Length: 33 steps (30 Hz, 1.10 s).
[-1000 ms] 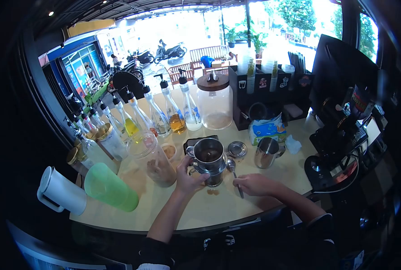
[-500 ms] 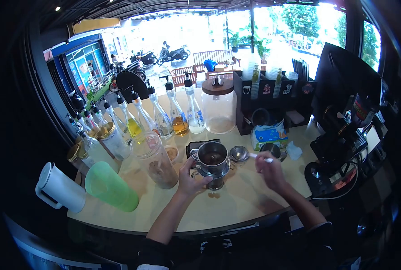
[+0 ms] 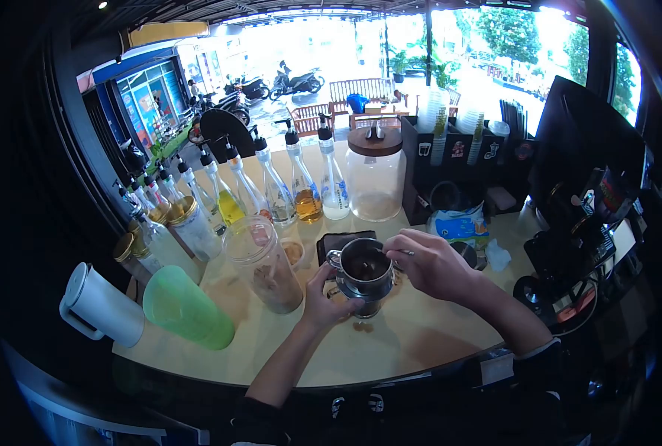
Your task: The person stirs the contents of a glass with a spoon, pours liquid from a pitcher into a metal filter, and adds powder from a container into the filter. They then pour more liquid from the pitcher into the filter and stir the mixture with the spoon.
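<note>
My left hand (image 3: pixel 329 299) grips the side of a metal coffee dripper (image 3: pixel 366 279) with loop handles and dark contents, its fingers around the left side. A narrower metal lower part shows beneath it, over the counter. My right hand (image 3: pixel 436 266) is closed at the dripper's right rim, pinching a thin utensil (image 3: pixel 406 252) whose end by the dripper I cannot make out clearly. Just behind the dripper lies a dark square mat (image 3: pixel 336 244). To the left stand a tall clear jar (image 3: pixel 271 271) with brown powder and a small tub (image 3: pixel 294 253).
On the left are a green pitcher (image 3: pixel 188 308) and a white jug (image 3: pixel 104 305). Several pump bottles (image 3: pixel 308 201) line the back beside a large glass jar (image 3: pixel 375 182). A wipes pack (image 3: pixel 459 225), a black cup organizer (image 3: pixel 450 152) and dark equipment (image 3: pixel 569 245) occupy the right.
My right hand has moved left to the dripper's rim with the light-handled utensil, covering where the round metal bowl showed. My left hand still grips the dripper. The view has shifted slightly.
</note>
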Motion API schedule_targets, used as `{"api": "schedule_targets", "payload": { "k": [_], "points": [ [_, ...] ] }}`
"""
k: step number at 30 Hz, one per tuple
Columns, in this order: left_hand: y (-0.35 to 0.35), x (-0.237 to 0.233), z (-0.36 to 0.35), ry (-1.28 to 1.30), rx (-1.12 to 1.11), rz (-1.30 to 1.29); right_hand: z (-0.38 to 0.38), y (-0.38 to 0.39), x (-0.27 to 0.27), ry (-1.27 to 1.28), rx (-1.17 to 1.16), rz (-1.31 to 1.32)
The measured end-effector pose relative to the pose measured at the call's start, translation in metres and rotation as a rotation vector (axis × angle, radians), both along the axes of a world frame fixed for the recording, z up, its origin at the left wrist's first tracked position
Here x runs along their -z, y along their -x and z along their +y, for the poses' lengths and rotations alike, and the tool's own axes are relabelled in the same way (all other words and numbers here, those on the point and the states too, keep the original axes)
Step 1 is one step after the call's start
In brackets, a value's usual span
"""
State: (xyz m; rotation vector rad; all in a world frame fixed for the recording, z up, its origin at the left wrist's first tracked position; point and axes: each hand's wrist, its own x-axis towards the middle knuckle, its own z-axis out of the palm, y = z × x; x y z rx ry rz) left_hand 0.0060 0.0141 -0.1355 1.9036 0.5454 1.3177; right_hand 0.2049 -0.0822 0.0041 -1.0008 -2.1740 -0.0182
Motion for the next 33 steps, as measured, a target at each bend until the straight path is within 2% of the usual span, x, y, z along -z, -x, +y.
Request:
{"api": "schedule_targets", "payload": {
  "k": [2, 5, 8, 11, 14, 17, 23, 27, 30, 33],
  "points": [
    [0.001, -0.002, -0.003, 0.003, -0.012, 0.012, 0.001, 0.002, 0.001, 0.019, 0.003, 0.001],
    [0.001, -0.002, -0.003, 0.012, -0.014, 0.02, -0.001, 0.002, 0.0, 0.054, -0.11, 0.016],
    [0.001, 0.0, -0.003, 0.012, -0.036, 0.047, 0.005, -0.005, 0.002, 0.001, -0.036, 0.024],
    [0.0, -0.001, -0.001, 0.008, -0.029, 0.034, 0.001, -0.004, 0.008, 0.048, -0.11, 0.072],
    [0.001, -0.001, -0.003, 0.012, -0.02, 0.024, 0.0, -0.008, 0.005, -0.014, -0.085, 0.02],
    [0.0, 0.001, -0.001, -0.007, -0.024, 0.031, 0.003, -0.007, 0.01, 0.028, -0.096, 0.059],
    [0.0, 0.0, -0.004, 0.018, -0.033, 0.019, 0.001, -0.006, 0.007, -0.036, -0.062, -0.007],
    [0.0, -0.003, -0.004, 0.028, -0.034, 0.023, -0.001, -0.004, 0.01, -0.042, -0.128, 0.007],
    [0.001, 0.001, -0.003, 0.029, -0.031, 0.029, 0.003, -0.006, 0.014, -0.075, -0.045, -0.005],
    [0.0, 0.001, -0.003, 0.016, -0.033, 0.026, 0.005, -0.006, 0.021, -0.134, -0.112, -0.032]
  ]
}}
